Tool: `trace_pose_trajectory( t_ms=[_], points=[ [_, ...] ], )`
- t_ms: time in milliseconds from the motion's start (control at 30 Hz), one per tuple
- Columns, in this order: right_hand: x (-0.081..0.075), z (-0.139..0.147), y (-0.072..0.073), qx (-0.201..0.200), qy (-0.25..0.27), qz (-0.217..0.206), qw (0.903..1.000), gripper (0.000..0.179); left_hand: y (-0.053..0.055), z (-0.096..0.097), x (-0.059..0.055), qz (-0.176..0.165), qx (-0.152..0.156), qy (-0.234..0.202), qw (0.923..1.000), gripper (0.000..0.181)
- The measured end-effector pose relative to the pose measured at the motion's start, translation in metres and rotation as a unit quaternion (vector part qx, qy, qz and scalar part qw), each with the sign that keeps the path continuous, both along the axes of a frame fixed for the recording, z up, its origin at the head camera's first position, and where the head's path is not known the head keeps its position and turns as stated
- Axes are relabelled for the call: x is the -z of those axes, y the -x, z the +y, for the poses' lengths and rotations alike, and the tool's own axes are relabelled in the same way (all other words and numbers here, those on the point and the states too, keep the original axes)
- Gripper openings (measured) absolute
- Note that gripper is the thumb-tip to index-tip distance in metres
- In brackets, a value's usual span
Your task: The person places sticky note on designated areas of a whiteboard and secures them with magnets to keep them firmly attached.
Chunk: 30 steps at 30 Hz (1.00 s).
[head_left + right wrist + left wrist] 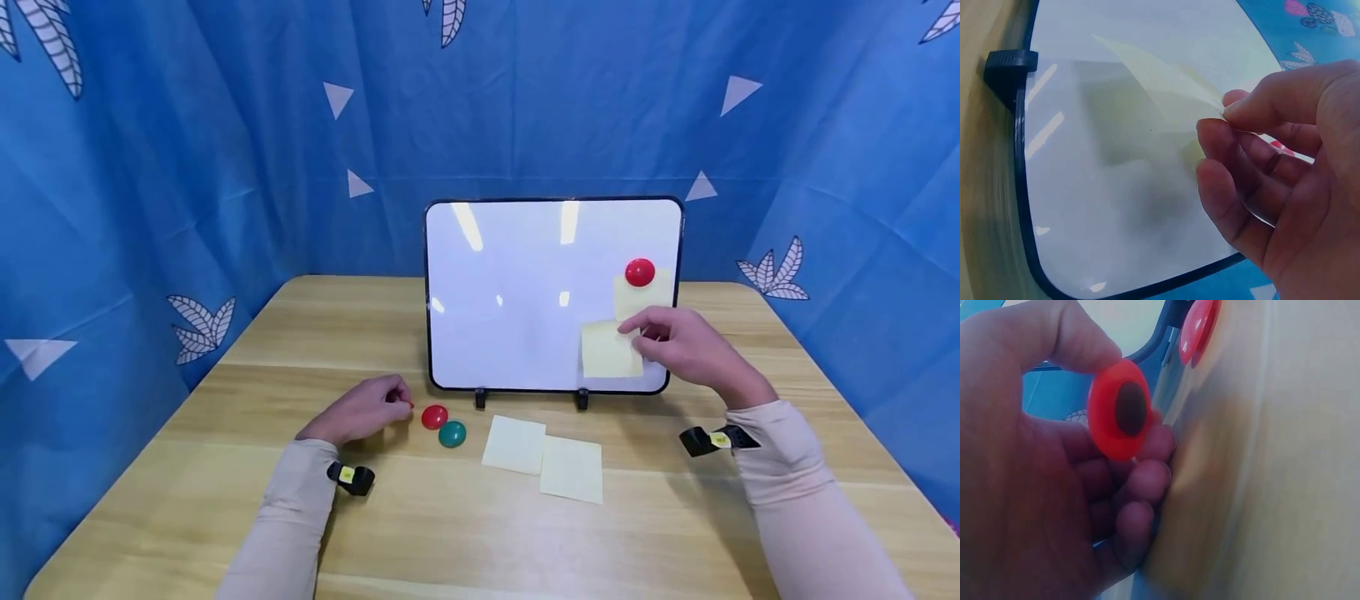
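Between thumb and fingers my left hand (362, 410) pinches a red round magnet (1102, 428), low over the table. Its underside, with a dark disc, faces the left wrist camera. My right hand (678, 346) pinches a pale yellow sticky note (609, 354) by its right side, in front of the whiteboard's (502, 333) lower right. In the right wrist view the sheet tilts off the board surface, which mirrors it. Just above that sheet, another yellow note (654, 302) lies on the board with a red magnet (640, 272) on its upper part.
A red magnet (434, 417) and a green magnet (452, 433) lie beside my left hand. Two pale notes (514, 444) lie side by side on the wooden table (420, 533). Black feet (582, 399) hold the whiteboard upright before a blue curtain (525, 108).
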State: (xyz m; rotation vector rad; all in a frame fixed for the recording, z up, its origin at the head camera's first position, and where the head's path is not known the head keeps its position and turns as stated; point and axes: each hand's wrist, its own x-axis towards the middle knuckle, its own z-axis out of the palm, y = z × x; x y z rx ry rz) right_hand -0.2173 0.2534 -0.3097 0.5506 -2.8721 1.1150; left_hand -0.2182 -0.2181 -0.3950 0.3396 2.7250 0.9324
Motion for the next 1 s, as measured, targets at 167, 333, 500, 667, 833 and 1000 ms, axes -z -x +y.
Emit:
trace_pose_trajectory(
  t_ms=[167,333,500,667,833,1000],
  points=[
    [-0.004,0.002,0.004,0.013,0.017,0.0,0.9998,0.024,0.002,0.002,-0.002,0.001,0.004,0.007,1.0,0.018],
    [-0.003,0.0,0.009,0.017,0.024,-0.001,0.9996,0.025,0.001,-0.001,-0.002,-0.01,0.008,0.0,0.9999,0.025],
    [0.0,-0.006,0.012,0.02,0.04,0.002,0.999,0.023,-0.002,-0.006,0.006,-0.025,0.015,-0.046,0.9985,0.031],
    [0.003,-0.014,0.013,0.028,0.06,-0.002,0.9978,0.025,-0.007,-0.008,0.012,-0.041,0.034,-0.072,0.996,0.03],
    [0.003,-0.024,0.016,0.045,0.056,0.024,0.9972,0.023,-0.007,-0.006,0.011,-0.03,0.043,-0.073,0.9959,0.026],
    [0.0,-0.034,0.022,0.062,0.056,0.059,0.9948,0.023,-0.003,-0.007,0.004,-0.025,0.031,-0.059,0.9975,0.026]
  ],
)
